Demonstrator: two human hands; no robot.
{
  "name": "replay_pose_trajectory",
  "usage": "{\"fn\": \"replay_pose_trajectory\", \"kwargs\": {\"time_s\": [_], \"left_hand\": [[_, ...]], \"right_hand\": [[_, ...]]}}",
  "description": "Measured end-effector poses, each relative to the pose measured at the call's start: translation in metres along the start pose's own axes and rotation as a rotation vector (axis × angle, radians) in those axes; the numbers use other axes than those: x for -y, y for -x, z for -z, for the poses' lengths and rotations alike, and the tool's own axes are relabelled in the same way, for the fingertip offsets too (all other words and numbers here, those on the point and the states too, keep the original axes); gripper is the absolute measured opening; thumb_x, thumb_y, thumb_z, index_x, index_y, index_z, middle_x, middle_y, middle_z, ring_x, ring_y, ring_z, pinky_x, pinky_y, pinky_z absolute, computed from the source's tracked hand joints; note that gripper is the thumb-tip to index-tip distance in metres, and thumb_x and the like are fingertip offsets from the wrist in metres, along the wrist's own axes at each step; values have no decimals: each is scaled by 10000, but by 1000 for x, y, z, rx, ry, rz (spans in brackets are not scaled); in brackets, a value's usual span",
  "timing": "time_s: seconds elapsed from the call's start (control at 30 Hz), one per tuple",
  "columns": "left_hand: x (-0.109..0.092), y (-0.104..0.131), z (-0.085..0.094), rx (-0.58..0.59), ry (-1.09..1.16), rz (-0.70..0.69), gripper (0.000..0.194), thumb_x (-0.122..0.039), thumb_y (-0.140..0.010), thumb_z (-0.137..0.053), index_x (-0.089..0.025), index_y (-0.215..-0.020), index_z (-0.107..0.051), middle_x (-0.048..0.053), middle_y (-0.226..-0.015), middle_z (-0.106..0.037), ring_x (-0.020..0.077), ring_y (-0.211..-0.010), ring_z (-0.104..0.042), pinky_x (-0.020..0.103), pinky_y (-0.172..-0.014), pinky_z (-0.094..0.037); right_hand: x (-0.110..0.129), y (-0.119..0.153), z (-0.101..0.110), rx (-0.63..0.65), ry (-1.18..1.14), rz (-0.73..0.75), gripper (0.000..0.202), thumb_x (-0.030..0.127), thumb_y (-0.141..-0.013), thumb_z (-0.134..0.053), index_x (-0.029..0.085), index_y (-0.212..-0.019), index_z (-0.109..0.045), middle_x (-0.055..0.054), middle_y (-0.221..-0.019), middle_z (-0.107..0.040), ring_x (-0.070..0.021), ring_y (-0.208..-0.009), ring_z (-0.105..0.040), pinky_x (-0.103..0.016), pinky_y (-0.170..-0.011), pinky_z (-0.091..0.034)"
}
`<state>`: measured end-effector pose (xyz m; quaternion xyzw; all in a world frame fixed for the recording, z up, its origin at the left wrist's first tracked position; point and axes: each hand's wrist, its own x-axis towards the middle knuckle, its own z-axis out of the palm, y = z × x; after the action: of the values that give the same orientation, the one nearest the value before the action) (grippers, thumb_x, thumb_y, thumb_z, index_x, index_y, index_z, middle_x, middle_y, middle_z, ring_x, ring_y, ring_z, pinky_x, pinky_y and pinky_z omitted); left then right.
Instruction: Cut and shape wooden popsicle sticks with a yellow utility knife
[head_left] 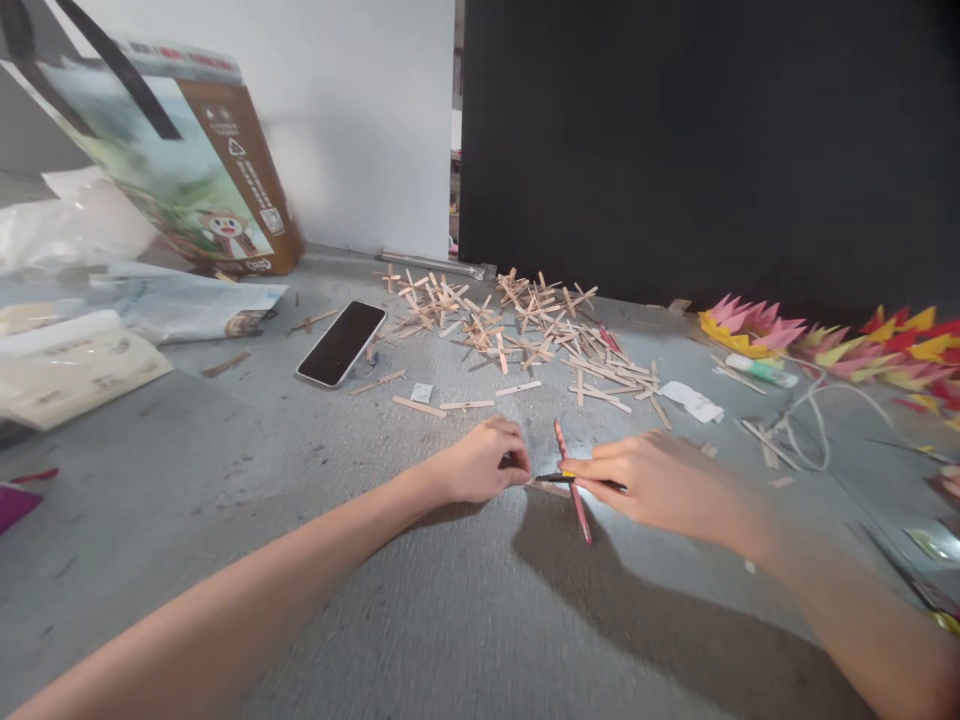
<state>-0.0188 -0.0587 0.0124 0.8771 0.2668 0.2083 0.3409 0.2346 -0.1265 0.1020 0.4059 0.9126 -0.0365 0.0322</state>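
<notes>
My left hand (487, 462) rests on the grey table, its fingers pinched at the left end of a flat wooden stick (553, 490). My right hand (649, 485) grips a slim black-and-yellow craft knife (551, 479), whose dark tip points left toward my left fingertips, just above the stick. A pink patterned pencil (581, 518) lies crosswise by the stick, passing beneath the knife and the right fingertips. How the stick and pencil touch is partly hidden by the fingers.
Beyond my hands lies a heap of wooden sticks (536, 325), many joined in crosses. A phone (343, 344) is left of it. Folded paper pieces (750, 325), a glue tube (761, 371) and a white cable (823, 430) lie right. A carrier bag (202, 190) stands back left.
</notes>
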Motion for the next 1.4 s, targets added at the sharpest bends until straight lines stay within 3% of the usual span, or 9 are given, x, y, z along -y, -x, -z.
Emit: {"fn": "replay_pose_trajectory", "kwargs": {"time_s": [0.67,0.97,1.07,1.27,1.4], "left_hand": [[3,0,-1,1,-4,-9,67,-210,-901,-729,-182,-841,-739,55,-898,-667,212,-999,-594,317,-902,-457],[-3,0,1,10,-50,21,89,-250,-900,-747,-185,-841,-755,47,-913,-699,213,-1013,-610,333,-949,-419],[-4,0,2,20,-56,36,93,-244,-906,-725,-189,-838,-753,40,-895,-695,209,-997,-613,318,-914,-418],[-3,2,14,129,-164,94,106,-282,-903,-715,-179,-878,-712,54,-957,-674,236,-1014,-601,331,-889,-403],[-2,6,14,139,-265,25,96,-204,-957,-609,-167,-879,-652,61,-981,-646,242,-1016,-579,356,-922,-384]], "right_hand": [[0,0,-2,18,21,-9,321,228,-1032,-526,370,-1219,-744,38,-977,-816,-170,-719,-741,-271,-566,-353],[3,1,-5,4,24,-12,275,218,-1013,-535,304,-1102,-780,7,-849,-797,-152,-655,-708,-248,-579,-377],[11,1,-3,18,90,-25,252,189,-995,-548,271,-1067,-776,-6,-792,-776,-160,-639,-703,-255,-559,-342],[34,-3,12,115,241,-74,197,94,-930,-588,222,-921,-738,-16,-662,-707,-176,-553,-662,-313,-520,-156],[34,-4,13,108,219,-90,201,118,-950,-572,222,-893,-734,-30,-679,-709,-175,-575,-655,-328,-537,-126]]}}
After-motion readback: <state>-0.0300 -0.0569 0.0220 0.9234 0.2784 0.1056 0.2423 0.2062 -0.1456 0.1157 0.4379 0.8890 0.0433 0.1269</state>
